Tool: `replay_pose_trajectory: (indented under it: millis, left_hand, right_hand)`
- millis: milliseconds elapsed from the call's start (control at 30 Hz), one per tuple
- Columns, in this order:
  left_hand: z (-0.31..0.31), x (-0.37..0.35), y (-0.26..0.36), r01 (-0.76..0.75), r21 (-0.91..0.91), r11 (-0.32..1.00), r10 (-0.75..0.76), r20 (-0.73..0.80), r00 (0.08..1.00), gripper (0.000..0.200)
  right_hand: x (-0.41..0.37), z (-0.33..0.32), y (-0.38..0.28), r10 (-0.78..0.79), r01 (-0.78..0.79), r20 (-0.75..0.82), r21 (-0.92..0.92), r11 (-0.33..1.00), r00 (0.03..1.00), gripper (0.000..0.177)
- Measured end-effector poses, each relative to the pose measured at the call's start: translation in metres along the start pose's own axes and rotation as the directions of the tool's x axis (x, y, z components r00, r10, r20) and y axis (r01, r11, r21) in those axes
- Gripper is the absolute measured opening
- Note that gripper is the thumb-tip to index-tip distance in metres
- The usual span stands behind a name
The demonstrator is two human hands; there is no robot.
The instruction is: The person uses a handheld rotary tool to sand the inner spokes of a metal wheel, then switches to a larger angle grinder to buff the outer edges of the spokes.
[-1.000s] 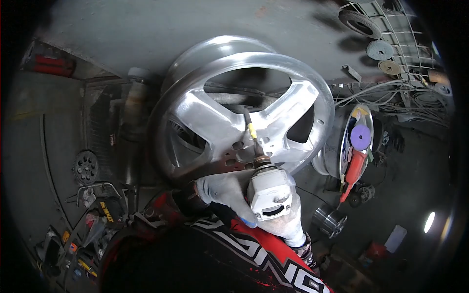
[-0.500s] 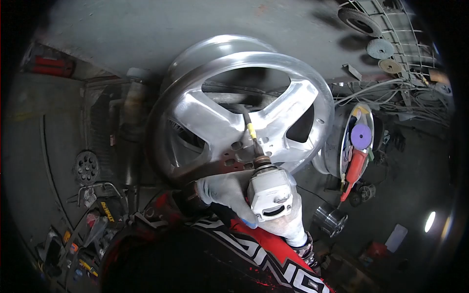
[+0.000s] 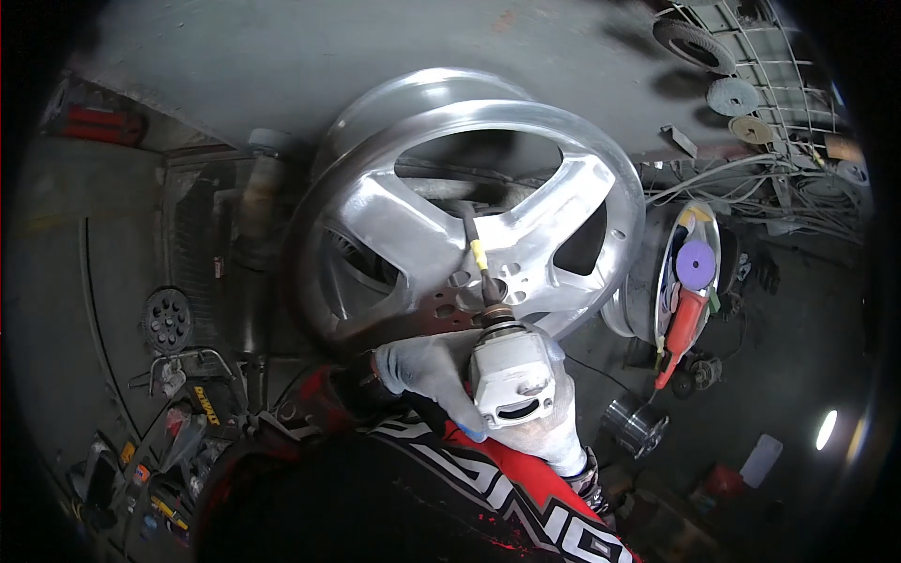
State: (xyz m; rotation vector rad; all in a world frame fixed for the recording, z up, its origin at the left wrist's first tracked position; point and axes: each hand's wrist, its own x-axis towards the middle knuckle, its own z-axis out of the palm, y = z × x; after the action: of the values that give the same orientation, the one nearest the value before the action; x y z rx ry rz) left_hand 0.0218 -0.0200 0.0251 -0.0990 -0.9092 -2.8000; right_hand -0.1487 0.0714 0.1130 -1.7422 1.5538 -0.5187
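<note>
A large, shiny metal car wheel rim (image 3: 404, 230) with broad spokes stands tilted in front of me. My left hand (image 3: 427, 373), in a pale glove, is closed against the left side of a white die grinder (image 3: 511, 371). From the other side, my right hand (image 3: 556, 439), also gloved, wraps round the same tool's body. Its long shaft points away from me over the rim's hub. A yellow band (image 3: 479, 254) circles the shaft, and the dark narrow tip (image 3: 470, 223) overlaps the spokes where they meet at the center.
On the right a red angle polisher (image 3: 683, 328) with a purple pad lies in another rim (image 3: 717, 246). A small metal drum (image 3: 636, 424) sits below it. Cables (image 3: 741, 178) and a wire rack (image 3: 784, 70) are at upper right; tools (image 3: 169, 469) clutter the lower left.
The die grinder and both hands have moved slightly left and toward me. Its tip has shifted a little left over the hub. The rim sits marginally lower in view.
</note>
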Motion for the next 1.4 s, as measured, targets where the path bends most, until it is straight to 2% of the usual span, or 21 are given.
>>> replay_pose_trajectory:
  millis: [133, 200, 233, 300, 433, 500, 533, 600, 633, 733, 833, 900, 933, 1000, 1033, 1100, 1133, 1267, 1400]
  left_hand:
    - [0.003, -0.013, 0.008, 0.106, -0.043, 0.993, -0.108, -0.041, 0.993, 0.076]
    - [0.004, -0.013, 0.019, 0.211, -0.072, 0.975, -0.21, 0.027, 0.977, 0.075]
    - [0.004, -0.012, 0.016, 0.214, -0.071, 0.974, -0.213, 0.028, 0.977, 0.075]
    - [0.003, -0.011, 0.009, 0.144, -0.054, 0.988, -0.143, 0.025, 0.989, 0.075]
    - [0.001, 0.002, 0.008, 0.15, 0.021, 0.988, -0.15, 0.03, 0.988, 0.076]
    - [0.002, 0.01, 0.003, 0.044, -0.02, 0.999, -0.044, 0.032, 0.999, 0.077]
    - [0.003, 0.01, 0.005, 0.044, -0.021, 0.999, -0.044, 0.033, 0.999, 0.077]
    - [0.005, 0.009, 0.011, 0.048, 0.05, 0.998, -0.048, -0.011, 0.999, 0.077]
    - [0.005, 0.006, 0.011, 0.049, 0.051, 0.998, -0.048, -0.014, 0.999, 0.077]
    - [0.006, -0.003, 0.002, 0.068, -0.048, 0.997, -0.07, -0.035, 0.997, 0.076]
    - [0.0, -0.005, -0.011, 0.016, -0.126, 0.992, -0.014, 0.012, 1.0, 0.075]
    - [0.006, -0.007, 0.009, 0.144, -0.062, 0.988, -0.145, -0.007, 0.989, 0.073]
    - [0.003, -0.005, 0.006, 0.143, -0.064, 0.988, -0.144, -0.006, 0.99, 0.073]
    - [-0.004, 0.002, -0.005, 0.038, 0.135, 0.99, -0.038, 0.001, 0.999, 0.075]
    - [-0.002, 0.006, -0.004, 0.035, 0.133, 0.99, -0.036, 0.004, 0.999, 0.075]
    - [0.002, 0.013, 0.002, 0.024, -0.022, 0.999, -0.024, -0.004, 1.0, 0.08]
    - [0.002, 0.017, 0.003, 0.022, -0.023, 0.999, -0.022, -0.002, 1.0, 0.08]
    - [-0.001, 0.021, 0.005, 0.009, 0.032, 0.999, -0.009, -0.012, 1.0, 0.083]
    - [0.0, 0.014, 0.002, 0.039, -0.005, 0.999, -0.039, 0.013, 0.999, 0.082]
  right_hand:
    - [0.001, 0.006, -0.001, 0.065, -0.066, 0.022, 0.045, 0.997, 0.998, 0.095]
    - [0.003, 0.006, -0.002, 0.1, -0.107, 0.068, 0.125, 0.986, 0.993, 0.096]
    - [0.002, 0.006, -0.001, 0.101, -0.108, 0.064, 0.126, 0.986, 0.993, 0.096]
    - [0.001, 0.005, 0.0, 0.076, -0.082, 0.072, 0.09, 0.992, 0.995, 0.095]
    - [-0.006, 0.004, 0.001, 0.058, -0.057, 0.021, -0.055, 0.997, 0.998, 0.092]
    - [-0.012, 0.001, 0.005, 0.071, -0.071, -0.025, 0.03, 0.997, 0.997, 0.089]
    - [-0.012, -0.001, 0.004, 0.072, -0.071, -0.025, 0.029, 0.997, 0.997, 0.089]
    - [-0.009, -0.005, -0.001, 0.194, -0.196, 0.029, 0.1, 0.976, 0.981, 0.093]
    - [-0.006, -0.006, -0.003, 0.192, -0.194, 0.03, 0.102, 0.976, 0.981, 0.093]
    - [-0.001, -0.001, -0.007, 0.211, -0.217, 0.057, 0.139, 0.966, 0.976, 0.094]
    - [-0.003, 0.005, 0.001, 0.035, -0.035, 0.017, 0.026, 0.999, 0.999, 0.095]
    - [-0.001, 0.002, -0.001, 0.058, -0.059, 0.035, 0.02, 0.998, 0.998, 0.097]
    - [0.0, 0.001, -0.002, 0.082, -0.083, 0.051, 0.013, 0.996, 0.995, 0.099]
    - [-0.005, 0.0, 0.002, 0.095, -0.096, 0.039, 0.026, 0.995, 0.995, 0.098]
    - [-0.007, -0.002, 0.004, 0.106, -0.107, 0.026, 0.041, 0.993, 0.994, 0.097]
    - [-0.008, -0.007, 0.005, 0.07, -0.069, -0.015, 0.03, 0.997, 0.997, 0.095]
    - [-0.009, -0.009, 0.006, 0.029, -0.028, -0.056, 0.021, 0.999, 0.998, 0.093]
    - [-0.006, -0.018, 0.001, 0.074, -0.077, -0.035, -0.09, 0.993, 0.997, 0.093]
    - [-0.009, -0.009, 0.004, 0.111, -0.111, 0.006, -0.072, 0.991, 0.994, 0.094]
